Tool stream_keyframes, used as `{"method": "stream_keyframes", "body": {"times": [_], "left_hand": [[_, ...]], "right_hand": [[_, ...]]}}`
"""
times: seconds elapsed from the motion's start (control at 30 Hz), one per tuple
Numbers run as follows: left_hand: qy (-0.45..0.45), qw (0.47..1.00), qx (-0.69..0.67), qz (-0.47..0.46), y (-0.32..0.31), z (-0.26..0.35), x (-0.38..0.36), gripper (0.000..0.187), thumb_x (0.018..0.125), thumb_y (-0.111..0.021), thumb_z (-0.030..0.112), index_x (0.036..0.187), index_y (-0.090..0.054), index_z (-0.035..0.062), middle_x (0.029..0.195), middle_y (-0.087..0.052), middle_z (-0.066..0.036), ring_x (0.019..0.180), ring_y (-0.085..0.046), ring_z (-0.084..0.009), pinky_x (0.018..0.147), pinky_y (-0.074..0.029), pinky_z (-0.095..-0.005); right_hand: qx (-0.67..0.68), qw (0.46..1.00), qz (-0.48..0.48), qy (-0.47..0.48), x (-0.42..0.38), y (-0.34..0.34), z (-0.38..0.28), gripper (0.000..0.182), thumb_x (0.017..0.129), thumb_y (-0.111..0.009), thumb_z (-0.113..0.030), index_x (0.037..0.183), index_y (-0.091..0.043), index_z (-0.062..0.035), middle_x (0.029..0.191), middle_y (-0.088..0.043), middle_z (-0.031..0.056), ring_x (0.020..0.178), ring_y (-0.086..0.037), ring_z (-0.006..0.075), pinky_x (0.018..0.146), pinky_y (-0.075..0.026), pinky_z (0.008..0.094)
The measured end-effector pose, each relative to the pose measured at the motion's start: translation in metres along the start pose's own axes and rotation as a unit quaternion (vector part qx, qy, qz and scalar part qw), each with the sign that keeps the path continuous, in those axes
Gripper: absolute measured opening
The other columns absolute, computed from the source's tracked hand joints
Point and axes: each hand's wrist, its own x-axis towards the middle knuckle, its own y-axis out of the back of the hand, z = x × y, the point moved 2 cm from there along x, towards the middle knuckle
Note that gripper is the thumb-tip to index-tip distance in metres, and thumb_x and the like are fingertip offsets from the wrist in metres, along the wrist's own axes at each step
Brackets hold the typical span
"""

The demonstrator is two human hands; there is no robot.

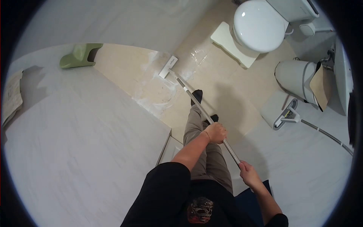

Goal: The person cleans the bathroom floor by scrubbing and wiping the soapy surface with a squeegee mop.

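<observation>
A long-handled floor scrub brush (204, 110) slants across the view in front of me. My left hand (215, 132) is wrapped around the middle of its metal pole, over my legs. Lower down and to the right, my right hand (248, 173) grips the pole near its end. The brush's white rectangular head (168, 67) rests on the beige tiled floor (227, 94). White foam (166, 89) is smeared around the head, and a wet, shiny patch (198, 56) lies to its right. The underside of the head is hidden.
A toilet (260, 25) stands at the upper right, with a cream footstool (232, 43) at its base. To the right are a grey bin (297, 77), a mop bucket (270, 109) holding a mop (290, 118), and a sink (343, 75). A green plastic stool (80, 56) sits at the far left.
</observation>
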Motion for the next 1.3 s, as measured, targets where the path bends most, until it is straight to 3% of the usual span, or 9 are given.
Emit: {"method": "stream_keyframes", "body": {"times": [0.03,0.1,0.2,0.43,0.67,0.77,0.83,0.93,1.3], "left_hand": [[0.003,1.0,0.009,0.006,0.01,0.006,0.0,0.02,0.068,-0.072,0.031,0.065,-0.064,0.0127,0.065,-0.066,-0.006,0.066,-0.067,-0.0276,0.064,-0.053,-0.0409],[0.008,1.0,-0.002,-0.008,0.027,0.017,-0.003,0.02,0.069,-0.072,0.031,0.065,-0.064,0.0129,0.065,-0.065,-0.006,0.066,-0.067,-0.0283,0.063,-0.052,-0.0412],[-0.045,0.997,-0.011,0.06,0.023,0.049,-0.009,0.019,0.069,-0.071,0.03,0.064,-0.064,0.0126,0.067,-0.066,-0.007,0.066,-0.067,-0.0293,0.061,-0.052,-0.0422],[0.019,0.997,-0.061,0.045,-0.003,0.11,-0.018,0.017,0.069,-0.071,0.027,0.065,-0.065,0.0119,0.069,-0.067,-0.008,0.07,-0.068,-0.0295,0.062,-0.053,-0.0439],[0.045,0.994,-0.006,-0.103,-0.025,0.033,-0.099,0.023,0.07,-0.075,0.035,0.073,-0.071,0.0126,0.073,-0.069,-0.009,0.072,-0.069,-0.0311,0.066,-0.055,-0.0436],[0.074,0.974,-0.025,-0.21,0.0,-0.006,-0.117,0.023,0.071,-0.074,0.035,0.071,-0.069,0.0131,0.074,-0.069,-0.008,0.073,-0.07,-0.0307,0.066,-0.055,-0.0438],[0.101,0.993,-0.005,-0.059,-0.005,-0.024,-0.133,0.023,0.071,-0.074,0.035,0.071,-0.067,0.013,0.072,-0.069,-0.008,0.071,-0.07,-0.0297,0.065,-0.055,-0.0432],[0.067,0.997,-0.019,0.019,-0.02,0.007,-0.131,0.025,0.071,-0.074,0.036,0.07,-0.065,0.0126,0.07,-0.067,-0.008,0.069,-0.069,-0.0292,0.064,-0.054,-0.0423],[0.076,0.986,-0.062,0.134,0.022,0.08,-0.128,0.025,0.07,-0.076,0.03,0.067,-0.059,0.0119,0.065,-0.062,-0.007,0.066,-0.065,-0.028,0.062,-0.05,-0.0415]], "right_hand": [[-0.004,1.0,0.002,0.01,-0.01,0.003,-0.007,0.034,0.104,-0.046,-0.028,0.119,-0.061,-0.0015,0.075,-0.063,0.0172,0.071,-0.064,0.0288,0.068,-0.049,0.0395],[0.063,0.997,-0.036,0.006,-0.032,0.006,-0.023,0.027,0.106,-0.044,-0.027,0.11,-0.06,-0.0057,0.058,-0.042,-0.0042,0.047,-0.04,0.0073,0.043,-0.033,0.0276],[0.106,0.992,-0.068,-0.019,-0.066,0.007,-0.008,0.029,0.106,-0.044,-0.028,0.118,-0.059,-0.0068,0.057,-0.042,-0.0051,0.043,-0.038,0.0063,0.038,-0.029,0.0256],[0.059,0.991,-0.056,-0.108,-0.112,0.025,-0.007,0.032,0.104,-0.046,-0.026,0.12,-0.059,-0.0018,0.058,-0.046,-0.0031,0.046,-0.041,0.0072,0.042,-0.033,0.0261],[0.097,0.98,-0.145,-0.099,-0.027,-0.068,0.007,0.029,0.105,-0.044,-0.03,0.118,-0.061,-0.0095,0.058,-0.045,-0.0026,0.041,-0.038,0.0081,0.037,-0.032,0.0258],[0.051,0.991,-0.126,0.01,0.021,-0.105,0.02,0.027,0.105,-0.045,-0.031,0.117,-0.061,-0.0125,0.059,-0.046,-0.0028,0.042,-0.04,0.008,0.038,-0.033,0.0255],[0.146,0.977,-0.151,-0.049,0.014,-0.106,-0.022,0.027,0.105,-0.045,-0.031,0.118,-0.061,-0.0124,0.06,-0.046,-0.0028,0.044,-0.041,0.0075,0.04,-0.033,0.0248],[0.094,0.983,-0.135,-0.076,-0.017,-0.094,-0.017,0.029,0.105,-0.046,-0.029,0.121,-0.06,-0.0089,0.062,-0.046,-0.0038,0.046,-0.041,0.0064,0.041,-0.033,0.0242],[0.019,0.989,-0.133,-0.064,-0.102,-0.056,-0.045,0.043,0.105,-0.046,-0.028,0.142,-0.05,-0.0053,0.058,-0.043,-0.0045,0.047,-0.04,0.0066,0.044,-0.033,0.0254]]}}
